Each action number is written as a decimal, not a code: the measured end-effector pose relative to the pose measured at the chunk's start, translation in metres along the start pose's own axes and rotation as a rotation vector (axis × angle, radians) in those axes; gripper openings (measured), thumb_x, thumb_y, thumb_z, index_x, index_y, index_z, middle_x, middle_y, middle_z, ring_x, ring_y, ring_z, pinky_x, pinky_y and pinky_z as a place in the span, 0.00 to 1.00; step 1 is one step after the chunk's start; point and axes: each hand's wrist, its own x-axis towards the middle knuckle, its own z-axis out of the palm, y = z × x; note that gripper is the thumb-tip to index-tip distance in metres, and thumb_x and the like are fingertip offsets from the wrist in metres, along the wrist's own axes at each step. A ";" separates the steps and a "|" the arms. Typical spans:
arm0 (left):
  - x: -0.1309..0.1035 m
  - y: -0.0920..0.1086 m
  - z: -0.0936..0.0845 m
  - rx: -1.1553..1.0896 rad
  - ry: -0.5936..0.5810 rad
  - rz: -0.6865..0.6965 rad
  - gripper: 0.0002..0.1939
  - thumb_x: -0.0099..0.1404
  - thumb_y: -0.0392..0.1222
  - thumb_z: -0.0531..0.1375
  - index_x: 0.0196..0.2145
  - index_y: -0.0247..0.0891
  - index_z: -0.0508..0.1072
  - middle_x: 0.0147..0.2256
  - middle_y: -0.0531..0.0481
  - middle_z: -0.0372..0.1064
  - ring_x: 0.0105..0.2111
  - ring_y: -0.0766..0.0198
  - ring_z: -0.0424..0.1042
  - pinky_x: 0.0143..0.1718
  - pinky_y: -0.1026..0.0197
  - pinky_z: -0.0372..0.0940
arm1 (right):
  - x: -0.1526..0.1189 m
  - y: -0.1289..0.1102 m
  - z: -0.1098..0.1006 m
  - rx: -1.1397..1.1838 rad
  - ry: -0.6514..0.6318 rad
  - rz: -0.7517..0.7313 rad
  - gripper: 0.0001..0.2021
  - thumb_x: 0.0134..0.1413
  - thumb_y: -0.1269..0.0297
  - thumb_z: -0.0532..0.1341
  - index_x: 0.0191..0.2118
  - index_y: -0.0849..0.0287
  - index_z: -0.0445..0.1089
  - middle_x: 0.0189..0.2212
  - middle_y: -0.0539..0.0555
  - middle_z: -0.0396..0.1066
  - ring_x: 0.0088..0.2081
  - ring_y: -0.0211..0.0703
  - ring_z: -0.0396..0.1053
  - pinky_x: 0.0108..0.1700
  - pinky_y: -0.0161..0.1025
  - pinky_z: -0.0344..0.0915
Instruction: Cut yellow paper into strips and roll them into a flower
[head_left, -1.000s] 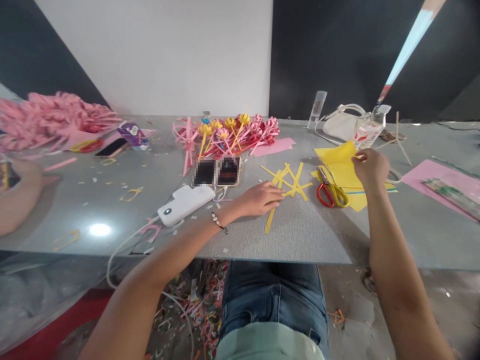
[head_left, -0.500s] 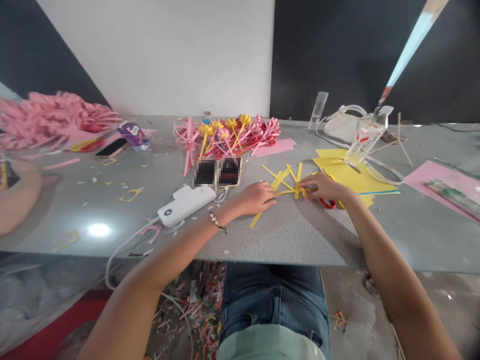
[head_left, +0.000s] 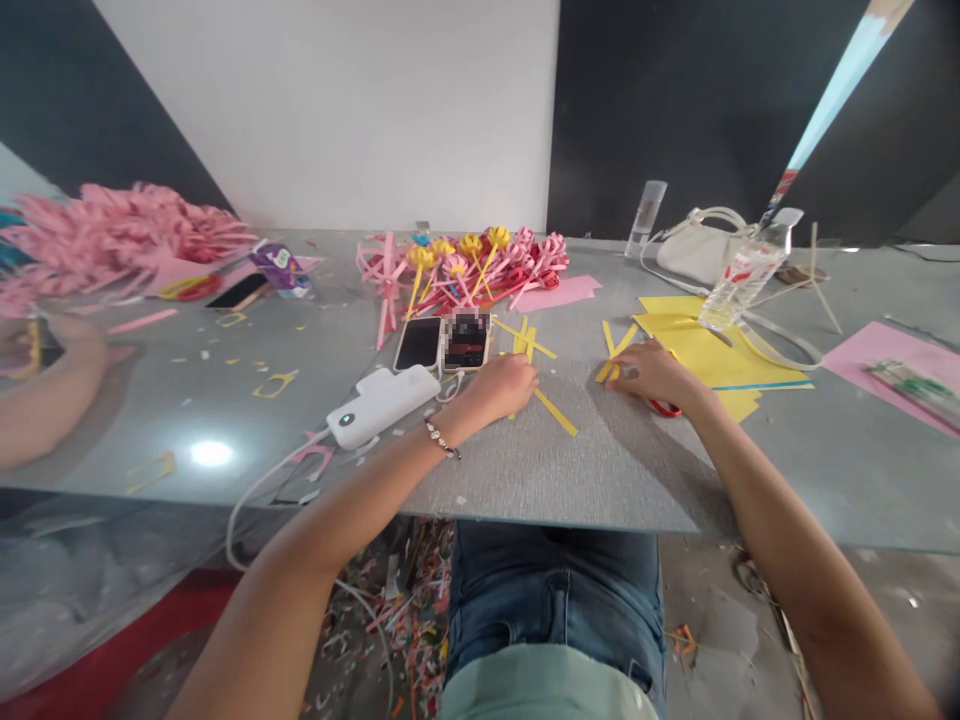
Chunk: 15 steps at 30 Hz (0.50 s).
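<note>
Several yellow paper strips (head_left: 556,412) lie on the grey table in two loose groups. My left hand (head_left: 511,386) rests over the left group, fingers curled down on the strips, whose ends stick out around it. My right hand (head_left: 649,372) pinches the lower ends of a few yellow strips (head_left: 622,340) in the right group, which fan out away from me. Partly hidden under my right hand are scissors with a red handle (head_left: 666,408). Yellow paper sheets (head_left: 679,335) lie just beyond that hand.
Two phones (head_left: 418,345) and a white power bank (head_left: 382,405) with a cable lie left. Behind them are pink and yellow paper flowers (head_left: 470,245). A bottle (head_left: 746,275) and white bag (head_left: 694,245) stand right. A co-worker's arm (head_left: 56,400) is far left.
The pile of yellow strips has split into two groups. My left hand has drawn some strips to the left, away from my right hand, leaving a gap between them.
</note>
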 end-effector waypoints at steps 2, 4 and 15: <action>0.001 0.001 0.002 -0.035 0.026 0.047 0.18 0.77 0.44 0.55 0.38 0.32 0.81 0.39 0.36 0.77 0.43 0.52 0.76 0.51 0.48 0.69 | 0.001 -0.012 0.003 -0.004 0.013 -0.006 0.26 0.61 0.37 0.64 0.53 0.50 0.81 0.54 0.58 0.80 0.59 0.68 0.71 0.67 0.63 0.59; 0.001 0.005 0.003 -0.089 0.053 0.113 0.16 0.77 0.43 0.56 0.40 0.33 0.80 0.40 0.38 0.77 0.46 0.51 0.75 0.55 0.47 0.68 | 0.003 -0.029 0.008 0.008 0.016 -0.041 0.26 0.62 0.38 0.63 0.55 0.49 0.80 0.56 0.57 0.79 0.60 0.65 0.72 0.68 0.60 0.58; 0.002 0.016 -0.001 -0.194 0.072 0.155 0.16 0.80 0.43 0.52 0.46 0.36 0.80 0.45 0.40 0.78 0.50 0.52 0.73 0.60 0.46 0.64 | -0.013 0.030 -0.025 0.032 0.293 0.420 0.23 0.64 0.53 0.63 0.62 0.51 0.75 0.57 0.58 0.79 0.57 0.60 0.75 0.59 0.52 0.68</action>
